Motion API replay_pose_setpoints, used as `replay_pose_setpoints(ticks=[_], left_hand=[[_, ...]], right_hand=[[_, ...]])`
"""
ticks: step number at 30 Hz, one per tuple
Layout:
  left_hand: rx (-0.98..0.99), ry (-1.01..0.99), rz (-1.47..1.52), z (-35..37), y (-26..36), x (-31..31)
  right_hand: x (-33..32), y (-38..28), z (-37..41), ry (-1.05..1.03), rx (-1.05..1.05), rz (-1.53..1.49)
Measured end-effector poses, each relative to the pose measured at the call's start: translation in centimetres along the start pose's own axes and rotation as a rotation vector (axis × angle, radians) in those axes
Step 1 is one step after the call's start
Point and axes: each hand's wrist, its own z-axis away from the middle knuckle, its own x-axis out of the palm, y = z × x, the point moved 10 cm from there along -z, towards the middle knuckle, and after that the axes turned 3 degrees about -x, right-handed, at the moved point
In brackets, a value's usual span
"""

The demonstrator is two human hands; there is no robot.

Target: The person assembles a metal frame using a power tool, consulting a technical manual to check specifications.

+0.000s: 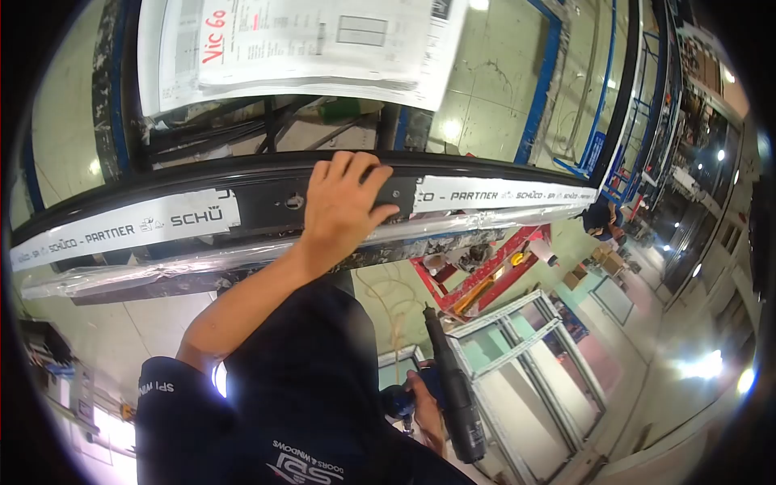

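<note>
A long black window frame profile [267, 202] runs across the view, with white printed protective tape [501, 196] along parts of its face. On its bare middle stretch, between a cut-out hole and a small screw-like fitting, lies my left hand [343, 198]. Its fingers bend over the far edge and the thumb rests on the face, gripping the profile. Low on the right, my right hand [427, 408] is wrapped round the handle of a dark power screwdriver [455, 388]. The tool's bit points up toward the frame, well apart from it.
Printed sheets [299, 48] with red handwriting lie beyond the profile. Under the near edge, a red tool tray [485, 271] holds several items. White framed panels [529, 372] stand at the lower right. Another person [602, 220] is farther back.
</note>
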Motion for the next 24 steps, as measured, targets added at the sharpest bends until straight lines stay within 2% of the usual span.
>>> replay_pose_setpoints(ticks=[2, 5, 9, 12, 15, 16, 19, 20, 23, 24], left_hand=[[0.013, 0.053, -0.056, 0.1, 0.3, -0.2], [0.018, 0.110, -0.122, 0.1, 0.7, 0.1], [0.031, 0.203, -0.164, 0.0, 1.7, 0.3], [0.105, 0.198, -0.191, -0.5, 2.5, 0.0], [0.087, 0.019, -0.168, -1.1, 2.5, 1.0], [-0.015, -0.044, -0.136, -1.3, 0.9, 1.9], [-0.101, -0.182, -0.044, -1.8, -1.4, 3.7], [-0.069, -0.223, -0.010, -2.2, -2.4, 4.1], [-0.062, -0.314, 0.122, -2.5, -2.8, 4.8], [-0.105, -0.321, 0.135, -2.4, -2.8, 5.0]], right_hand=[[0.5, 2.1, 0.7, 0.015, 0.036, -0.135], [0.9, 8.8, -0.8, -0.035, -0.064, -0.111], [1.2, 9.6, -0.6, -0.046, -0.154, -0.131], [0.7, 10.4, -0.1, -0.023, -0.104, -0.238], [0.1, 13.4, -0.2, 0.077, -0.078, -0.457], [-0.1, 14.7, -0.2, 0.104, -0.166, -0.465], [-0.4, 17.0, 0.8, 0.148, -0.069, -0.419], [-0.3, 17.3, 1.5, 0.127, -0.035, -0.439], [-1.1, 17.7, 4.0, 0.263, -0.105, -0.557], [1.1, 20.4, 3.8, 0.211, -0.013, -0.551]])
